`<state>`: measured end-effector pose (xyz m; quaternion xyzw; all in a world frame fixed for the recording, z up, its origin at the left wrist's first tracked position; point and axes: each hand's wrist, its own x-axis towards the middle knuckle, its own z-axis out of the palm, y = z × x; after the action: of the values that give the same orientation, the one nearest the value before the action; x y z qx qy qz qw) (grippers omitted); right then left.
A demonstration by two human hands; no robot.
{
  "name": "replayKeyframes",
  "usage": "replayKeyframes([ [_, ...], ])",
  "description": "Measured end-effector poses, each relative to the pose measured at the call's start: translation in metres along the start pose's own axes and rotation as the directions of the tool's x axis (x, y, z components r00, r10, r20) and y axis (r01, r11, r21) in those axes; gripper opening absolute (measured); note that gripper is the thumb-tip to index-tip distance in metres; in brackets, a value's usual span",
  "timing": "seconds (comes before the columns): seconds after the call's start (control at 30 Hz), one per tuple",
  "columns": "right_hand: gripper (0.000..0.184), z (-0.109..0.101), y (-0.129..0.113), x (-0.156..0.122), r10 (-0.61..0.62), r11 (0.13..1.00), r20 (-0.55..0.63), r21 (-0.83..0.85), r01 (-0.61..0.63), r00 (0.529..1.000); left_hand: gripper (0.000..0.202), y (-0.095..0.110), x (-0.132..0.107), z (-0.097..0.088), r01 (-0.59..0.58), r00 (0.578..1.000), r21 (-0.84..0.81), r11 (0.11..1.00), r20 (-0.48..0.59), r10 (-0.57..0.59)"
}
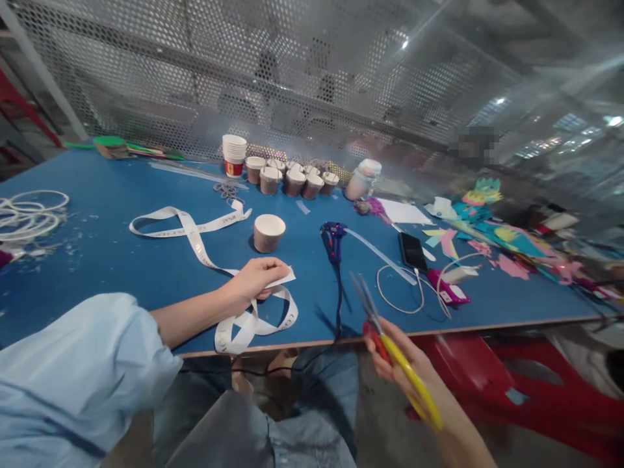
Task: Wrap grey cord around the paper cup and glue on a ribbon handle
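Note:
My left hand [256,281] pinches a white ribbon [195,239] printed with lettering, near its cut end. The ribbon loops over the table to the left and curls below the hand at the table's front edge. My right hand [407,364] holds scissors [402,364] with yellow and red handles, their blades pointing up and away and slightly apart. Just beyond my left hand stands a single paper cup [269,234], brown outside and white inside. A dark blue glue gun [334,239] rests between the hands, a clear glue stick [380,252] running out of its back.
Several brown cups [294,182] and a cup stack [234,155] line the back, beside a jar [363,179]. A phone [412,251] with a white cable and a purple packet [448,288] lie right. Coiled white cord [32,214] lies left. A red chair [468,370] stands below.

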<state>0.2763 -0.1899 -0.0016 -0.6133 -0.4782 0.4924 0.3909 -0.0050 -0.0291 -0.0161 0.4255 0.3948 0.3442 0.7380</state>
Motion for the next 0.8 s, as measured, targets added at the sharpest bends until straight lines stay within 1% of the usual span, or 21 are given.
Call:
replayKeyframes([
  [0.07, 0.065, 0.028, -0.012, 0.013, -0.048, 0.997, 0.031, -0.059, 0.049, 0.998, 0.025, 0.000, -0.007, 0.003, 0.024, 0.999, -0.011, 1.000, 0.043, -0.024],
  [0.13, 0.063, 0.050, -0.022, 0.027, -0.093, 0.983, 0.038, -0.153, 0.098, 0.995, 0.026, 0.003, -0.013, 0.007, 0.041, 0.996, -0.023, 0.999, 0.076, -0.039],
  [0.23, 0.062, 0.068, -0.028, 0.040, -0.098, 0.948, 0.035, -0.300, 0.104, 0.995, 0.025, 0.007, -0.018, 0.010, 0.044, 0.995, -0.028, 0.999, 0.091, -0.041],
  [0.33, 0.063, 0.072, -0.025, 0.045, -0.101, 0.920, 0.039, -0.377, 0.108, 0.994, 0.022, 0.010, -0.019, 0.010, 0.042, 0.996, -0.027, 0.999, 0.085, -0.040],
  [0.43, 0.059, 0.071, -0.025, 0.043, -0.109, 0.910, 0.052, -0.396, 0.121, 0.993, 0.018, 0.011, -0.017, 0.010, 0.045, 0.996, -0.019, 0.999, 0.072, -0.043],
  [0.63, 0.056, 0.071, -0.031, 0.039, -0.113, 0.860, 0.084, -0.491, 0.140, 0.990, 0.010, 0.004, -0.015, 0.008, 0.033, 0.996, 0.015, 0.999, 0.078, -0.034],
  [0.8, 0.051, 0.072, -0.036, 0.039, -0.114, 0.868, 0.098, -0.475, 0.147, 0.989, 0.011, 0.004, -0.015, 0.008, 0.006, 0.997, 0.058, 0.998, 0.078, -0.011],
])
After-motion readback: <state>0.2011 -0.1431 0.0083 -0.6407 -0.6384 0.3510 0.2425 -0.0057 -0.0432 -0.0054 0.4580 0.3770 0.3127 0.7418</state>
